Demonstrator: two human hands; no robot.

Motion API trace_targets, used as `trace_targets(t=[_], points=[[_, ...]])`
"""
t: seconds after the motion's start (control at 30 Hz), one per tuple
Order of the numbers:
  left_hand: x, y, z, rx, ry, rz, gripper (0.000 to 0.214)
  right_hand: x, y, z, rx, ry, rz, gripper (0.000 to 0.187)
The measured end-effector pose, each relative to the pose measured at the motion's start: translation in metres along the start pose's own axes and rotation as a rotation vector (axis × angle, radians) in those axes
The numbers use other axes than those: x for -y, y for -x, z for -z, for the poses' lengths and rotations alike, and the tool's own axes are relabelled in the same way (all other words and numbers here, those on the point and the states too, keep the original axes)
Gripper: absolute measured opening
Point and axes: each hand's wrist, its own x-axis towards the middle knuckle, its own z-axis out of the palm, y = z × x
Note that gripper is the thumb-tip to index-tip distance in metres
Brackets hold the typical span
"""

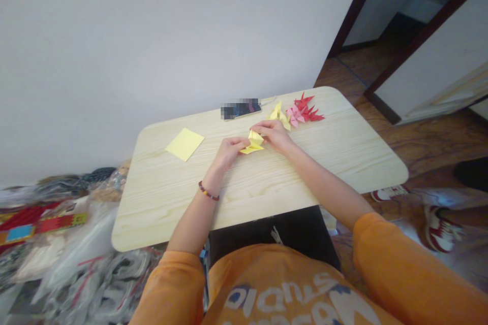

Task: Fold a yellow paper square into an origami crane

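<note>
Between my hands, just above the middle of the table, is a partly folded piece of yellow origami paper point(253, 142) with raised flaps. My left hand point(231, 151) pinches its left side between thumb and fingers. On the upper right side of the paper, my right hand point(273, 134) grips a flap with its fingertips. A little beyond the right hand lie folded paper flowers: yellow ones point(280, 116), a pink one point(295, 115) and red ones point(309, 111). To the left, a flat yellow paper square point(185, 144) rests on the table.
The pale wooden table point(160, 203) has rounded corners and stands against a white wall. A phone point(244, 108) lies at its back edge. Plastic-wrapped goods point(87, 249) pile up on the floor at left. At right, a person's sneakers point(442, 228) show near a doorway.
</note>
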Motion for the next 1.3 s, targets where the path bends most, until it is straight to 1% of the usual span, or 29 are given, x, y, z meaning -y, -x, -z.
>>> trace_targets(t=[0.13,0.3,0.47,0.73,0.8,0.93,1.03,1.17,1.23,1.3], points=[[0.002,-0.001,0.001,-0.018,0.002,-0.003,0.016,0.001,0.002,-0.002,0.028,0.004,0.008,0.028],[0.002,-0.001,0.001,-0.051,-0.061,-0.03,0.02,0.001,0.004,-0.001,0.123,0.118,-0.026,0.032],[-0.001,0.0,-0.001,-0.027,-0.101,-0.001,0.022,0.001,0.002,0.0,0.096,0.204,0.033,0.035],[-0.003,0.001,0.001,0.056,-0.034,0.019,0.019,0.0,0.003,0.0,0.063,0.265,0.112,0.036],[-0.003,0.001,0.002,0.073,-0.016,0.019,0.021,-0.002,0.001,0.001,0.038,0.311,0.169,0.035],[0.0,-0.001,0.004,0.076,0.052,-0.021,0.03,-0.005,0.0,0.003,-0.018,0.431,0.363,0.032],[0.005,-0.004,0.004,0.002,0.077,-0.074,0.036,-0.005,0.001,0.002,-0.019,0.516,0.454,0.029],[0.01,-0.009,0.002,-0.21,0.058,-0.192,0.049,-0.006,0.005,0.0,0.035,0.647,0.566,0.023],[0.012,-0.01,0.0,-0.297,0.105,-0.205,0.055,-0.007,0.006,-0.001,0.032,0.681,0.619,0.02],[0.012,-0.009,-0.003,-0.351,0.194,-0.179,0.055,-0.009,0.007,-0.002,-0.002,0.699,0.674,0.017]])
